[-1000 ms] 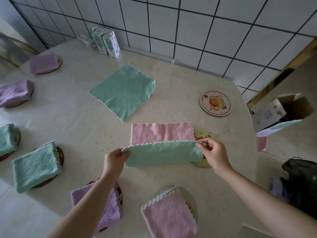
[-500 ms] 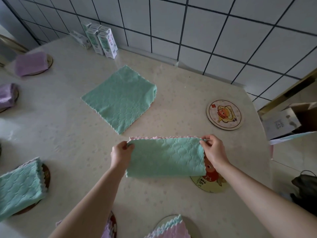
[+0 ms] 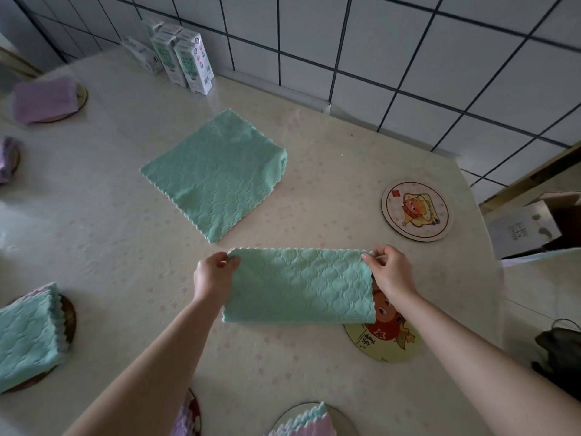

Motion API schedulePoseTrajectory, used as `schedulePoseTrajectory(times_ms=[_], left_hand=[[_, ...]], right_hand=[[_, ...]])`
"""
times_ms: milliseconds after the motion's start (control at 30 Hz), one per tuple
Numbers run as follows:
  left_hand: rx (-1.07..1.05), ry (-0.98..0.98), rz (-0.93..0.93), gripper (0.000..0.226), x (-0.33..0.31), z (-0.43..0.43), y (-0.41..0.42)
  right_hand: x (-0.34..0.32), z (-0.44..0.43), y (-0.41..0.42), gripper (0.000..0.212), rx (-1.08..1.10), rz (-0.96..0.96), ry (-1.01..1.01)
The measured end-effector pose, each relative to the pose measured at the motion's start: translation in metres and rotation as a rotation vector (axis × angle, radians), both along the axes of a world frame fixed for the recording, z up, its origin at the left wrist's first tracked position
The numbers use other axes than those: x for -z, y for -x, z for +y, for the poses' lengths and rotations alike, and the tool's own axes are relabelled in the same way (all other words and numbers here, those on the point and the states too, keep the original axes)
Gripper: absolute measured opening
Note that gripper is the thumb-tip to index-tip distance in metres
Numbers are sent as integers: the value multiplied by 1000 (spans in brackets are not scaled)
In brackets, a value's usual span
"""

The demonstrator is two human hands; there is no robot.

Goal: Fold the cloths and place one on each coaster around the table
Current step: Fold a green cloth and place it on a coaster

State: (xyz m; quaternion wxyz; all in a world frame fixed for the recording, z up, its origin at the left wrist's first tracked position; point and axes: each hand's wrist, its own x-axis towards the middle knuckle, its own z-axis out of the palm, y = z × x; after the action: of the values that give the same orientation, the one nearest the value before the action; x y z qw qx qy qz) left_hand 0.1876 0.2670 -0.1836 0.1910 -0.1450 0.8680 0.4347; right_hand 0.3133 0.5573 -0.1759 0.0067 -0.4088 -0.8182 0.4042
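Observation:
A green cloth, folded in half, lies on the table in front of me. My left hand pinches its far left corner and my right hand pinches its far right corner. Its right end overlaps a round cartoon coaster. A second green cloth lies flat farther back. A bare coaster sits at the right. Folded cloths rest on coasters at the left: green, purple, another purple. A pink-and-green one is at the bottom edge.
Milk cartons stand against the tiled wall at the back. An open cardboard box and a dark bag sit beyond the table's right edge. A purple cloth on a coaster shows beside my left forearm.
Both hands carried the near edge of the cloth over to the far edge, covering the pink side and finishing the half fold. The view shifted closer and to the right.

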Motion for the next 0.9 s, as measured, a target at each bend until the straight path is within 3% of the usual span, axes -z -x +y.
schedulePoseTrajectory(times_ms=[200,333,433,600,900], left_hand=[[22,194,203,32,-22,2,-17],[587,339,622,45,-19,-5,-72],[934,303,597,63,-5,-2,-123],[1124,456,557,62,8,-5,-150],[1081,678,444,65,5,-53,-149]], right_hand=[[-14,2,-6,20,111,55,79],[-25,-13,-36,33,-137,45,-118],[-25,-40,-66,43,-431,57,-265],[-4,-81,-105,65,-923,25,-628],[-6,-69,-114,81,-994,-110,-799]])
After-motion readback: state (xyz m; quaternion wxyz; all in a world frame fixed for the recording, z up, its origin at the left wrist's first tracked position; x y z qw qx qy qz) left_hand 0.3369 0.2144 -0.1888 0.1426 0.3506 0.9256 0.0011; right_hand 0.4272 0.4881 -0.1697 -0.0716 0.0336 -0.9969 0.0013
